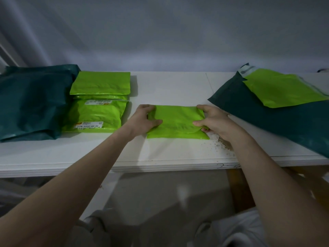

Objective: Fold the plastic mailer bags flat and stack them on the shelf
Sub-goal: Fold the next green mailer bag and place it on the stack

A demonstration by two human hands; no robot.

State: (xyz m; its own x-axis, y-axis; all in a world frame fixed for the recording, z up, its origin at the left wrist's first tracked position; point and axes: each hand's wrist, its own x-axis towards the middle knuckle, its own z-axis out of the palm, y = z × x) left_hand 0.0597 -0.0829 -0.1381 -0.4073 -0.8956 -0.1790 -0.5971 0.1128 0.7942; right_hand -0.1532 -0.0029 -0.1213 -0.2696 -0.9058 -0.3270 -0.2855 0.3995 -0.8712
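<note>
A folded lime-green mailer bag [178, 122] lies flat on the white shelf [169, 90], near its middle. My left hand [142, 120] grips the bag's left edge, thumb on top. My right hand [211, 120] grips its right edge the same way. To the left, a stack of folded lime-green mailers [99, 82] sits behind a green mailer with white labels [96, 116]. At the right, another lime-green mailer [281, 90] rests unfolded on a dark teal mailer [258, 111].
A bulky dark teal mailer [32, 100] fills the shelf's left end. The shelf's front edge [160, 166] has chipped paint by my right wrist. A plain wall rises behind. Wooden supports [238, 189] and the floor show below.
</note>
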